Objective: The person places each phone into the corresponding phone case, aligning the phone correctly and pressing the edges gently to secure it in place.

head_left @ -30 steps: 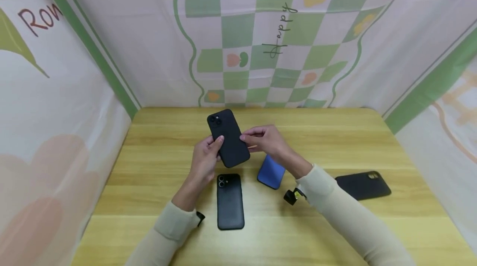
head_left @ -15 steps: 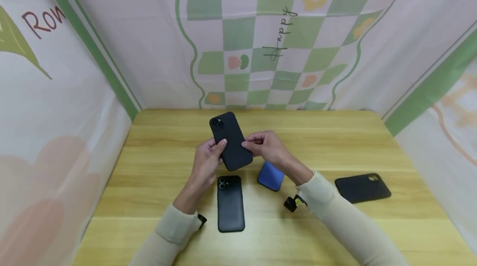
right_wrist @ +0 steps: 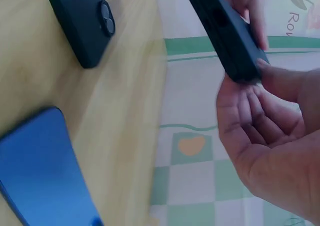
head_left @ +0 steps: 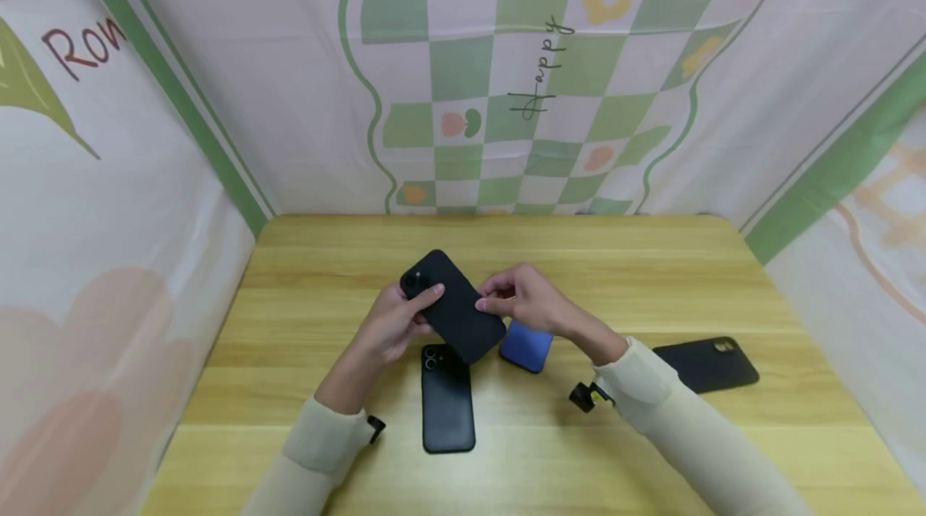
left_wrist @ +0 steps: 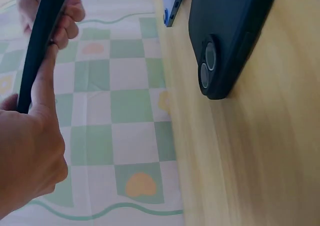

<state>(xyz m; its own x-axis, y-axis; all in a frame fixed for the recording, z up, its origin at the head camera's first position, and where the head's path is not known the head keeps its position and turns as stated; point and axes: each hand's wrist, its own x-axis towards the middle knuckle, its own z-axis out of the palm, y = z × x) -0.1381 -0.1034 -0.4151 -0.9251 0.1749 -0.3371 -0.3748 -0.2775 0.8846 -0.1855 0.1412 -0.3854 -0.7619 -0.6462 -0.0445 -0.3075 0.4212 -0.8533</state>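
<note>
A phone in a black case (head_left: 463, 315) is held tilted above the table, its back up and camera end to the upper left. My left hand (head_left: 394, 323) grips it near the camera end, thumb across the back and fingers underneath. At the opposite long edge, my right hand (head_left: 531, 299) pinches the case between thumb and fingers. The right wrist view shows the right thumb at a lower corner, near the opening in the case's end. Below the held phone lies another black phone (head_left: 448, 411), its top partly covered. A blue phone (head_left: 526, 347) lies just right of it.
A black phone case (head_left: 712, 363) lies at the right, wood showing through its camera cutout. The wooden table (head_left: 325, 395) ends at a printed cloth backdrop (head_left: 456, 82). Cloth also hangs at both sides. Each wrist wears a small black device (head_left: 582, 397).
Both hands have lowered the cased phone toward me and slightly right, turning it so its back slants more. It now overlaps the black phone's top in the head view. Both hands keep hold.
</note>
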